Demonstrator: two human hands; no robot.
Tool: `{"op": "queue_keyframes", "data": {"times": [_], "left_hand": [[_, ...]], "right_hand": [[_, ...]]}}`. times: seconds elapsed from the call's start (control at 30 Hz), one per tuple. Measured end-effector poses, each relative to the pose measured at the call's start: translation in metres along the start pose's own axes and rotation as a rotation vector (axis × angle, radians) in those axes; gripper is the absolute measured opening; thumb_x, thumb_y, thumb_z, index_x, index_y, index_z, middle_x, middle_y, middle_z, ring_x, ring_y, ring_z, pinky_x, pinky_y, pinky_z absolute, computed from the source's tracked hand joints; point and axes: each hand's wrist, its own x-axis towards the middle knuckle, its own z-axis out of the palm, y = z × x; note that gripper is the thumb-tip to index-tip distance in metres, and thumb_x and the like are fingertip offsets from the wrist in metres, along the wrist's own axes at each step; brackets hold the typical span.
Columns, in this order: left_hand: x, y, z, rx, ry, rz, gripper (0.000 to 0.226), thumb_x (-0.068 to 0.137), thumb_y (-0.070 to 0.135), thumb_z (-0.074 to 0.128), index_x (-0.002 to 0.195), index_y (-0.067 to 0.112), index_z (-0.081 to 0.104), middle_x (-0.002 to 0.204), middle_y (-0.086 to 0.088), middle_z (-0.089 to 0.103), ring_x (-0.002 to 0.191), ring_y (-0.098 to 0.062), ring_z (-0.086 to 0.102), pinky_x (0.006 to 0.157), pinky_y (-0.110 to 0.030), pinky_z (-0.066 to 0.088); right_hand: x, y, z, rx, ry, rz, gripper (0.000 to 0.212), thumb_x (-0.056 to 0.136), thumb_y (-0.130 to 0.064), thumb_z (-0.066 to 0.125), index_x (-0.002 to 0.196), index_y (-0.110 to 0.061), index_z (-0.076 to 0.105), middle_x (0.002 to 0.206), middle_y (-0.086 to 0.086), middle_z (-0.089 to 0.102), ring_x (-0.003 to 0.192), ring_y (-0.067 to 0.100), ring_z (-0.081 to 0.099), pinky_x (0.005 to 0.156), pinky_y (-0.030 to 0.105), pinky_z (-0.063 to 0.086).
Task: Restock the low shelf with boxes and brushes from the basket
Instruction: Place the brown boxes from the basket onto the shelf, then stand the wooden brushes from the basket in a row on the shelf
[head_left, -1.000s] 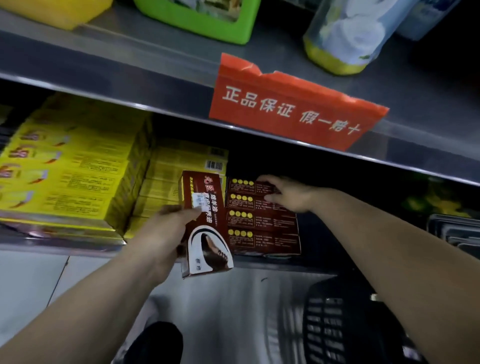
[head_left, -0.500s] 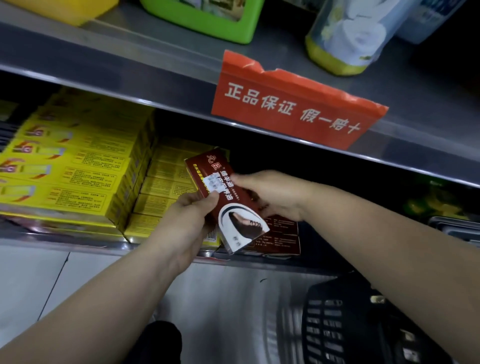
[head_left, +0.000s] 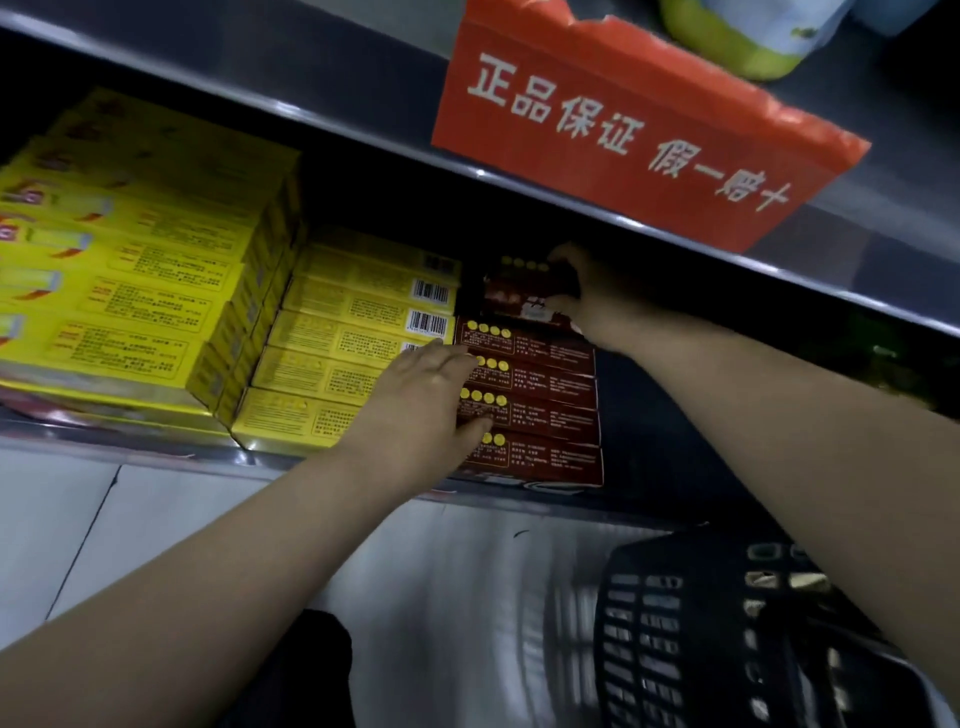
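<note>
A stack of dark red boxes (head_left: 540, 410) with yellow dots stands on the low shelf (head_left: 156, 447), right of the yellow boxes. My right hand (head_left: 587, 296) reaches deep into the shelf and grips another dark red box (head_left: 519, 291) that lies on top of the stack. My left hand (head_left: 426, 405) rests with straight fingers against the left front of the stack. The black basket (head_left: 675, 623) stands on the floor at the lower right; its contents are too dark to tell.
Stacks of yellow boxes (head_left: 156, 291) fill the shelf's left and middle. A red sign with white characters (head_left: 623, 130) hangs from the upper shelf edge (head_left: 311, 109). White floor tiles (head_left: 78, 519) lie below the shelf. The shelf space right of the red stack is dark.
The red box went from my left hand to my right, which carried it up and back onto the stack. My left hand let go and now presses on the stack's front.
</note>
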Motion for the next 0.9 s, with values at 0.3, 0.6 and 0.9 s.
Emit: {"op": "queue_keyframes", "data": {"times": [0.3,0.6,0.9], "left_hand": [[-0.005,-0.015,0.014,0.069,-0.033,-0.003,0.073,0.086,0.046,0.057,0.147,0.021,0.025,0.153,0.003,0.025,0.141,-0.014,0.014,0.110,-0.023,0.004],[-0.004,0.014,-0.012,-0.086,-0.040,0.010,0.054,0.088,0.036,0.059,0.137,0.021,0.043,0.137,0.001,0.049,0.127,-0.016,0.039,0.100,-0.022,0.028],[-0.026,0.130,-0.080,-0.099,-0.179,0.325,0.032,0.090,0.042,0.051,0.120,0.031,0.056,0.121,0.017,0.061,0.112,0.000,0.053,0.095,-0.019,0.039]], "right_hand": [[0.013,0.013,0.042,-0.015,-0.231,-0.025,0.049,0.100,-0.033,0.038,0.147,-0.031,0.023,0.143,0.007,0.041,0.121,0.025,0.047,0.084,0.025,0.037],[-0.027,-0.009,-0.011,-0.134,-0.305,-0.095,0.056,0.095,-0.024,0.053,0.145,-0.019,0.030,0.144,0.007,0.040,0.123,0.022,0.045,0.094,0.023,0.037],[-0.190,0.012,-0.109,0.496,-0.021,-0.116,0.014,0.086,-0.008,0.064,0.093,-0.020,0.065,0.095,0.004,0.068,0.084,0.010,0.063,0.079,0.013,0.047]]}}
